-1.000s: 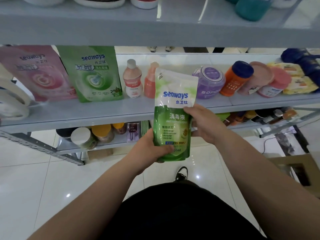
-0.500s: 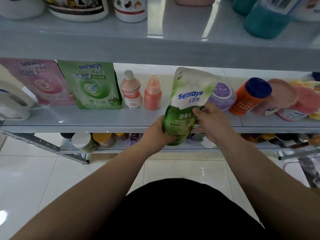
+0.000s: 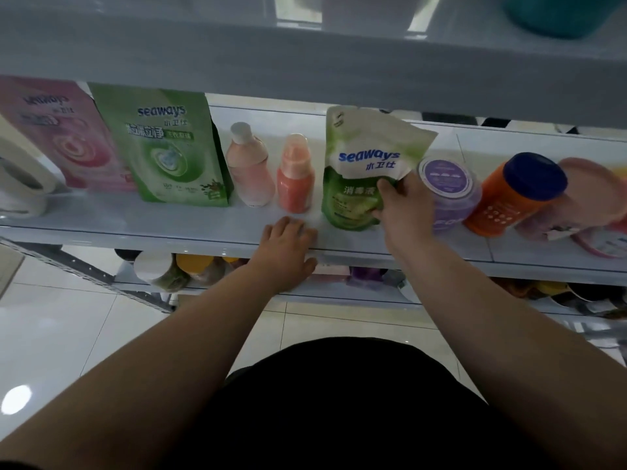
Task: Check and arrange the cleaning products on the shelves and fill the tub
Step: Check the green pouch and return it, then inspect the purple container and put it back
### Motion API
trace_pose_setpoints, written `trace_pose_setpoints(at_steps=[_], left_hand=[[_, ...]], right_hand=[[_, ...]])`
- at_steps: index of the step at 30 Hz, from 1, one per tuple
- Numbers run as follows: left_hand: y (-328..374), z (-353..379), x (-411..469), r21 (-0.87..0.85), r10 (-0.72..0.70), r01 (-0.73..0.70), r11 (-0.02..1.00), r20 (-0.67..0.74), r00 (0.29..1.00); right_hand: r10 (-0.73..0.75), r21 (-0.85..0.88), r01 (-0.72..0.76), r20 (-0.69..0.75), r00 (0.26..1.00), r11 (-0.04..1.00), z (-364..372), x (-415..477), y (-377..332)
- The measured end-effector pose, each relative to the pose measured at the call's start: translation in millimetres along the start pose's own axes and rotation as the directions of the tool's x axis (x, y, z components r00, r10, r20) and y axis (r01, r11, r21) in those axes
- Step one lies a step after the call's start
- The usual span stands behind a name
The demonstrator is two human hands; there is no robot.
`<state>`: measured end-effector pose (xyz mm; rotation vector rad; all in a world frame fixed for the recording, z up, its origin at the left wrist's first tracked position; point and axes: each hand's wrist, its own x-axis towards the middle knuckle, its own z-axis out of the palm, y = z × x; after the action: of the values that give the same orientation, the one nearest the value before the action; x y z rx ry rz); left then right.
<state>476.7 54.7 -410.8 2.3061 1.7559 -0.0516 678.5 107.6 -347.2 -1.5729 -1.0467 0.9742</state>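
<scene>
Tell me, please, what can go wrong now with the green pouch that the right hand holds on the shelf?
The green pouch looks soft and leans; if the right hand lets go, it may slump forward off the shelf edge.
It stands close between the orange bottle and the purple jar; a nudge could tip the bottle.

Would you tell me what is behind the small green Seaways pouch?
Only bare shelf shows past the Seaways pouch; whatever is directly behind it is covered.
</scene>
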Motion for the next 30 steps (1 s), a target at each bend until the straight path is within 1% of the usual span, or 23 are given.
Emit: trace_pose_setpoints(at_steps=[3, 7, 11, 13, 15, 17, 19, 21, 25, 28, 30], left_hand=[[-0.8, 5.6, 1.3, 0.061, 0.002, -0.002, 0.998, -0.005, 1.000], [-2.2, 11.4, 0.6, 0.121, 0.016, -0.020, 0.992, 0.032, 0.999], [-3.9, 6.2, -1.2, 0.123, 0.035, -0.045, 0.991, 0.083, 0.996], [-4.4, 1.1, -3.1, 0.120, 0.048, -0.061, 0.991, 0.106, 0.993], [-4.3, -3.5, -6.8, 0.105, 0.061, -0.075, 0.992, 0.126, 0.990], [-2.9, -9.0, -13.0, 0.088, 0.075, -0.088, 0.992, 0.132, 0.988], [0.8, -15.8, -20.6, 0.065, 0.106, -0.116, 0.991, 0.132, 0.986], [6.4, -21.9, -27.7, 0.038, 0.148, -0.154, 0.987, 0.124, 0.981], [18.5, -29.3, -39.0, -0.007, 0.238, -0.238, 0.971, 0.092, 0.967], [31.0, -31.1, -43.0, -0.047, 0.293, -0.290, 0.956, 0.079, 0.953], [40.9, -29.4, -41.5, -0.063, 0.313, -0.309, 0.949, 0.079, 0.946]], right_hand=[[0.008, 0.038, -0.007, -0.033, 0.999, 0.999, 8.3, 13.5, 4.2], [-0.026, -0.060, 0.023, -0.048, 0.999, 0.998, 19.8, 25.9, -3.4], [-0.042, -0.133, 0.037, -0.035, 0.999, 0.990, 24.4, 22.9, -12.0], [-0.048, -0.195, 0.046, -0.005, 0.999, 0.980, 22.4, 16.4, -15.4], [-0.053, -0.298, 0.070, 0.066, 0.996, 0.952, 16.6, 5.6, -19.7], [-0.007, -0.377, 0.059, 0.138, 0.990, 0.924, 8.5, -9.6, -20.6], [0.060, -0.467, 0.037, 0.190, 0.980, 0.883, -2.6, -28.4, -14.9], [0.072, -0.544, 0.076, 0.246, 0.967, 0.836, -14.0, -49.4, -4.5], [-0.001, -0.676, 0.220, 0.309, 0.951, 0.703, -31.9, -87.0, 17.2], [-0.055, -0.735, 0.311, 0.351, 0.935, 0.603, -48.4, -104.2, 33.2], [-0.101, -0.750, 0.361, 0.370, 0.924, 0.555, -61.8, -109.4, 40.5]])
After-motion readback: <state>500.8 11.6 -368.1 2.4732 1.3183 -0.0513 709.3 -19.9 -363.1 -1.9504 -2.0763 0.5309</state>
